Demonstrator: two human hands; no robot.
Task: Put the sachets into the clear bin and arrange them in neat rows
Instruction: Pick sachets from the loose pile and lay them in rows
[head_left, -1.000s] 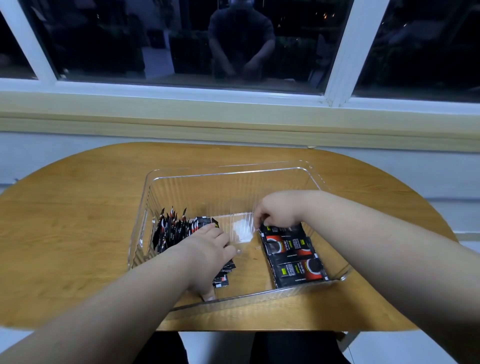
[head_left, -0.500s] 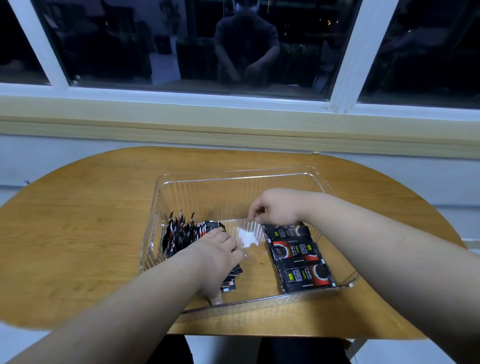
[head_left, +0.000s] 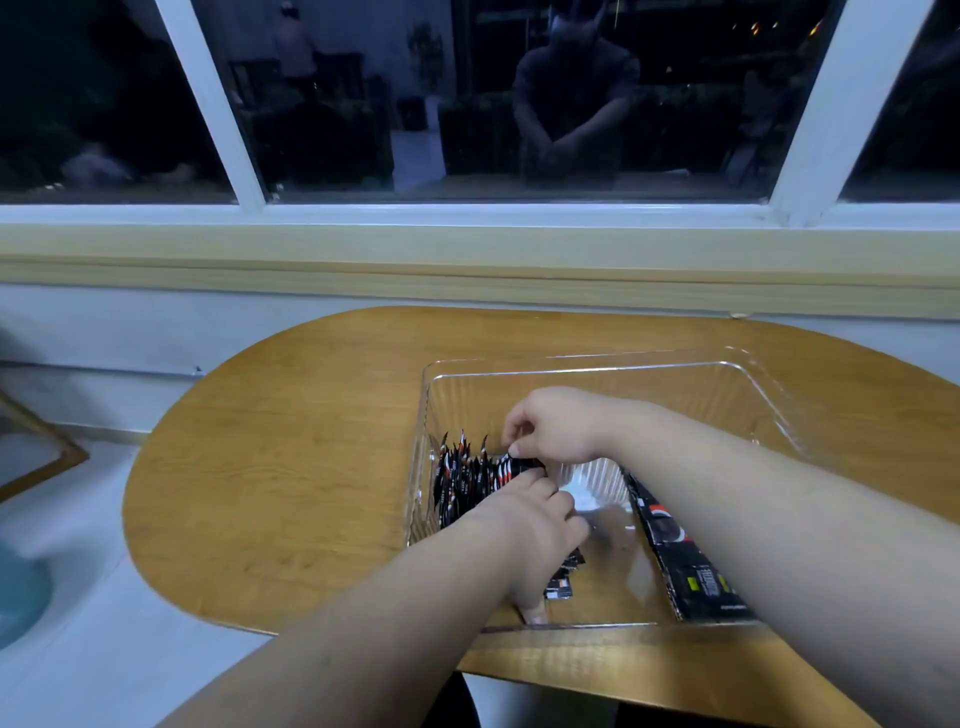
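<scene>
Pinching with my right hand (head_left: 558, 426) the end of the upright row of sachets (head_left: 462, 483) in the bin (head_left: 675, 365); left hand (head_left: 524, 530) grips the row — flat sachets (head_left: 691, 577) at right not yet stood up.

A wide window (head_left: 363, 104) fills the upper frame, its panes dark and giving back dim reflections of a room and a person. White frame bars (head_left: 208, 98) slant down to a white bottom rail, with a pale yellowish sill (head_left: 467, 260) below it. Under the sill runs a light grey-blue wall (head_left: 130, 332). The wooden desk (head_left: 291, 467) has a rounded left end and visible grain. Pale floor (head_left: 104, 623) shows at lower left, with a wood-framed corner (head_left: 47, 457) at the left edge. The light is dim and cool.
</scene>
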